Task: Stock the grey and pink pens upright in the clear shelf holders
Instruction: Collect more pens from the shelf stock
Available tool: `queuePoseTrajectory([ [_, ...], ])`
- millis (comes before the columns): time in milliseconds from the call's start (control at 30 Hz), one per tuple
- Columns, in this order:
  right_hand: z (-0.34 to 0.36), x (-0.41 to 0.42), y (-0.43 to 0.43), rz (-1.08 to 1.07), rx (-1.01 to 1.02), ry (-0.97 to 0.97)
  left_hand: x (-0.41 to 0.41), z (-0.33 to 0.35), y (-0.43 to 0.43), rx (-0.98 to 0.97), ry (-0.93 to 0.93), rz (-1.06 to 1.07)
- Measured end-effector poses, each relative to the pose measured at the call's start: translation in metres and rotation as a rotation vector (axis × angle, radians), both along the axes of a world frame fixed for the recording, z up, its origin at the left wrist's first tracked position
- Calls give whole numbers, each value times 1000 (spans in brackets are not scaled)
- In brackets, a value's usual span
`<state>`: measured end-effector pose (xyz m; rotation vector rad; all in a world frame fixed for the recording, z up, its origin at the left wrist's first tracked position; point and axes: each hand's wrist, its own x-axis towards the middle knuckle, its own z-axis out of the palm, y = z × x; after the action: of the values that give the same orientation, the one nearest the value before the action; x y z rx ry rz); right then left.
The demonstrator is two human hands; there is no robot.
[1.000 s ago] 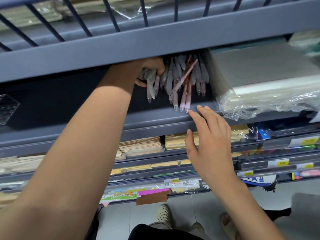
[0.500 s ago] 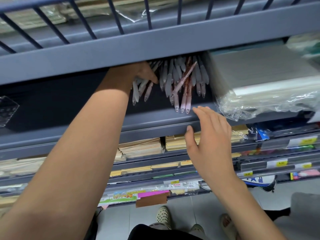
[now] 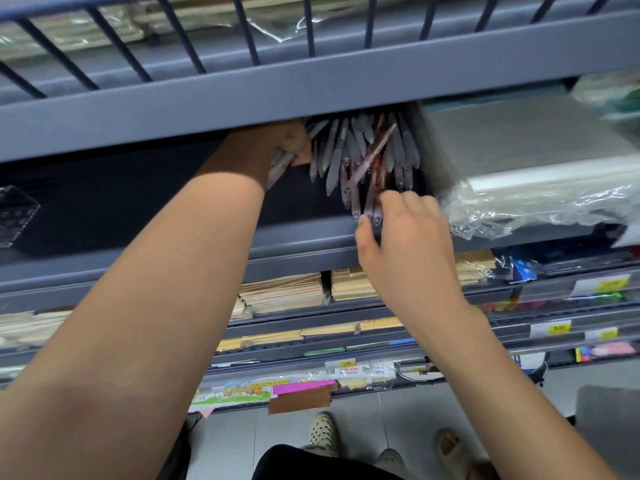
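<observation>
Grey painted metal shelf (image 3: 311, 237), flat lip, matte; railing bars on the tier above. Under the upper tier I see the pens (image 3: 363, 157): slim smooth plastic barrels, mostly pale grey, some pink, one reddish-brown patterned, packed in a bunch with clicker ends toward me, one pink pen lying diagonally across the rest. Whether they sit in a clear holder I can't tell, walls not distinguishable. My left hand (image 3: 291, 143) is up under the tier just left of the bunch, fingers curled round a few grey pens (image 3: 282, 161) whose ends stick out below the palm. My right hand (image 3: 408, 244) is at the shelf lip, thumb and fingertips narrowed onto the lowest pink pen ends; firm pinch or just touching, can't tell. Crinkly clear plastic wrap (image 3: 519, 209) around a flat grey stack to the right. Tan envelope stacks (image 3: 284, 292) below, yellow price tags, tiled floor.
</observation>
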<state>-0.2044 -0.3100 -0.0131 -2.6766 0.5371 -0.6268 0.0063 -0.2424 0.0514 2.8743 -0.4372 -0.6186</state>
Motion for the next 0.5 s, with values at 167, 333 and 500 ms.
queuePoseTrajectory([
  [167, 10, 9, -1, -15, -17, 54, -4, -2, 2, -29, -92, -22],
  [333, 14, 15, -4, -21, -7, 67, 1, -4, 10, -26, -161, 0],
  [500, 19, 21, -7, -48, 92, -31, 9, -4, 17, -20, -70, 1],
])
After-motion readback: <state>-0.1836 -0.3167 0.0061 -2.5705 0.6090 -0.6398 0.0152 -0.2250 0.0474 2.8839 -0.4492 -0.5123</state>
